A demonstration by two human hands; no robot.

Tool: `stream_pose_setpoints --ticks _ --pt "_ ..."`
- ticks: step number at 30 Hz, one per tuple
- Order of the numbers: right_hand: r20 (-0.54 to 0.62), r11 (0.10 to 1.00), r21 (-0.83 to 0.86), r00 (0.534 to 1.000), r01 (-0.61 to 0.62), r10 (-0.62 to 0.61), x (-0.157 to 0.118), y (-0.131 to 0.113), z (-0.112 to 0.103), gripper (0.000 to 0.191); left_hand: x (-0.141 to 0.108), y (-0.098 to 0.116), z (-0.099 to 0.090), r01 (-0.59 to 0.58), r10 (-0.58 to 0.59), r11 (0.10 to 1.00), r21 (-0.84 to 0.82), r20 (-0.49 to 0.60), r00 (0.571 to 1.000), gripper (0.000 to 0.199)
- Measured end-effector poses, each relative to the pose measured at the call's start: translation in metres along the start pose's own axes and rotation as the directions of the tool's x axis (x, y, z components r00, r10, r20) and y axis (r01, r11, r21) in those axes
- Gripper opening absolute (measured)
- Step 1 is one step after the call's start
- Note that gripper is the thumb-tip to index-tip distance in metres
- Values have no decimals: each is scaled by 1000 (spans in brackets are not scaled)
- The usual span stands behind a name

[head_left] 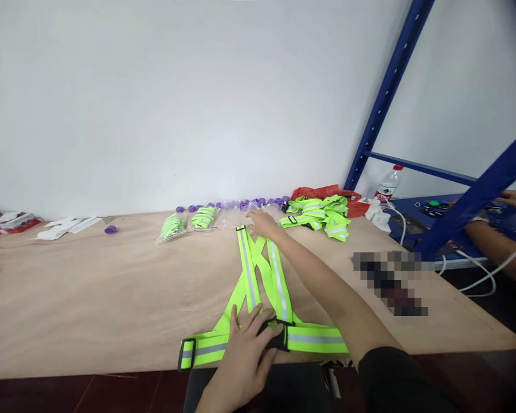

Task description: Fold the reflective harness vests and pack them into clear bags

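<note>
Worktable [112, 298], brown-topped: set against a white wall [176, 103].

Rack frame [390, 86], blue, perforated: at the table's right end.

Reflective harness [249, 269], lime-yellow with silver-grey stripes: laid out at the near edge, its shoulder straps [278, 275] pointing wallward, its waist strap [318, 339] sideways. Step in hand, by judgement: arranging the harness while reaching past its far end. Next move, by judgement: calls for straps kept flat and a light, separating touch among thin plastic.

Harness pile [318, 215], matching lime-yellow: heaped loosely to the right, near a red plastic bag [322, 191].

Left hand [247, 347]: spread over the waist strap beside the black buckle [279, 342], resting rather than clenched.

Right hand [262, 221]: extended over clear bags [229, 217], near the harness's far end; grip impossible to tell, fingertips lost against the plastic.

Packed bags, two [173, 227] [203, 218]: clear, lime-yellow webbing folded inside; no readable print.

Water bottle [387, 186], red-capped: red, white and green label, lettering too small to read, brand not confirmed.

Purple caps [192, 209]: strung along the wall; no marking legible.
</note>
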State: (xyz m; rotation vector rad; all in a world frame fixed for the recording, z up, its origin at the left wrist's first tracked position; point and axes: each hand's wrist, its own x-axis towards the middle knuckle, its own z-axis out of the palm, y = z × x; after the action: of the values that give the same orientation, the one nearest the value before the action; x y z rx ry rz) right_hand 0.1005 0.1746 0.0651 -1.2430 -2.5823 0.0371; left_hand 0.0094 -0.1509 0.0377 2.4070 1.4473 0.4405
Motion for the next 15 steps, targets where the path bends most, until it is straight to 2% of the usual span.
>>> stream_pose_setpoints --ticks 3,7,11,15 --pt "33 999 12 999 -39 39 -19 32 -14 40 -2 -1 1 -23 25 999 36 -35 999 49" --pt "114 998 21 992 -60 58 -32 59 -18 37 -3 -1 2 -21 24 998 54 -61 998 48" --pt "118 998 10 991 -65 63 -35 65 -16 32 -3 0 2 -27 33 998 65 -94 995 48" --pt "115 999 8 993 -33 32 -39 66 -14 39 -3 1 -1 -22 27 998 55 -79 997 47"
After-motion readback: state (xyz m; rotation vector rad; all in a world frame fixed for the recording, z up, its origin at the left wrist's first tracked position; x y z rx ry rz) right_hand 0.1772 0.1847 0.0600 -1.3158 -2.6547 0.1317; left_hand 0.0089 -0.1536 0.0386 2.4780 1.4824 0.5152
